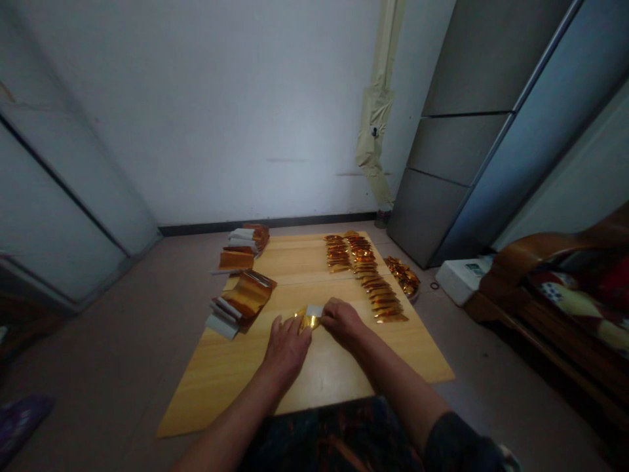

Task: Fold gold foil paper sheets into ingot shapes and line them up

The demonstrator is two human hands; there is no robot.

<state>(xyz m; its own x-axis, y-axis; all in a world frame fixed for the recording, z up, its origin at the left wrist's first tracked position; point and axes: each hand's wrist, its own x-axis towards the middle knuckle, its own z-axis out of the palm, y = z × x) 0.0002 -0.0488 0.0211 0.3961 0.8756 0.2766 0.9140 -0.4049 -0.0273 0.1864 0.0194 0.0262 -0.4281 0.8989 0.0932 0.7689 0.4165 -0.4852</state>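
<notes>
A small sheet of gold foil paper (309,319) with a white back lies on the low wooden table (304,373) between both my hands. My left hand (285,345) presses on its left side with fingers curled onto the foil. My right hand (343,320) pinches its right edge, fingers closed on it. To the right of my right hand, two rows of folded gold pieces (366,272) run toward the far edge of the table.
Stacks of unfolded gold and white sheets (240,301) lie at the table's left, with more stacks (244,248) further back. A tray of gold pieces (403,275) sits beside the table's right edge. A grey refrigerator (472,144) and wooden seat (555,288) stand right.
</notes>
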